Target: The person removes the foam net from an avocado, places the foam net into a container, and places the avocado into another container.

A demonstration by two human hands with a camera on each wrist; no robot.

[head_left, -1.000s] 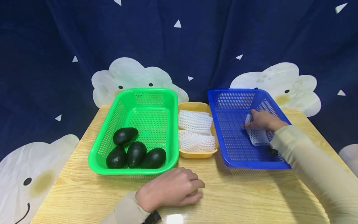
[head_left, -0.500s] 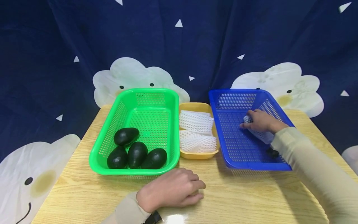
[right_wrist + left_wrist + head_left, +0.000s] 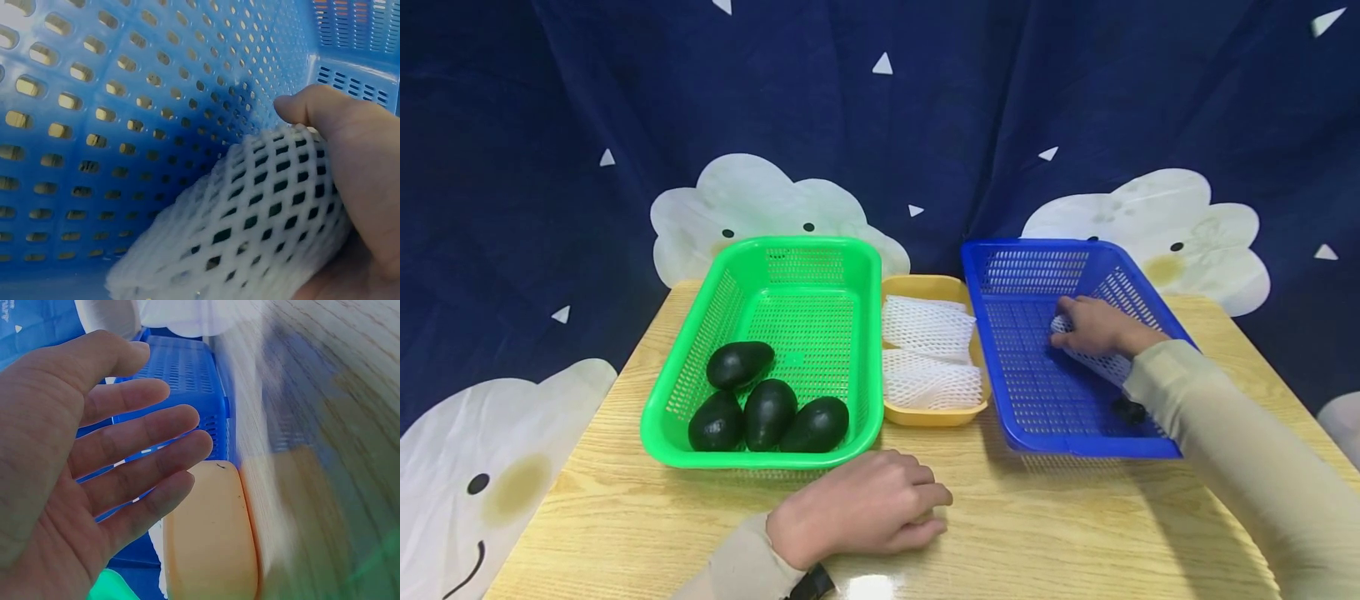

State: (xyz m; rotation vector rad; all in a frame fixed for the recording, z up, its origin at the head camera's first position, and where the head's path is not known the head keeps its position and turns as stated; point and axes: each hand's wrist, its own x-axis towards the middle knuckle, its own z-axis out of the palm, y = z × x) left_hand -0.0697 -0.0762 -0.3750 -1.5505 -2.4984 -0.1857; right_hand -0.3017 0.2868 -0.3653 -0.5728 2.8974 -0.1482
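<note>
My right hand (image 3: 1093, 327) is inside the blue basket (image 3: 1037, 392), toward its right wall, and its grip is clamped on a white foam net (image 3: 250, 231): the thumb lies over the top of the mesh and the palm cups it from the side, so the net bulges round against the basket floor. In the head view the net (image 3: 1101, 362) trails from under my hand back toward my sleeve, and a small dark thing (image 3: 1129, 409) shows at the basket's near right corner, half hidden by my arm; I cannot tell what it is. My left hand (image 3: 857, 510) rests on the bench (image 3: 1037, 533) just in front of the green basket (image 3: 700, 367), holding nothing; from above the fingers look loosely curled, and the wrist view shows them relaxed and nearly straight, the grip apart. The green basket stands left of the blue one and holds four dark avocados (image 3: 767, 408) bunched at its near left part, three side by side and one behind them. Between the two baskets sits a yellow tray (image 3: 925, 286), touching or almost touching both, with more white nets (image 3: 928, 354) stacked flat in it. Behind the bench hangs a dark blue cloth (image 3: 880, 125) with white cloud faces
</note>
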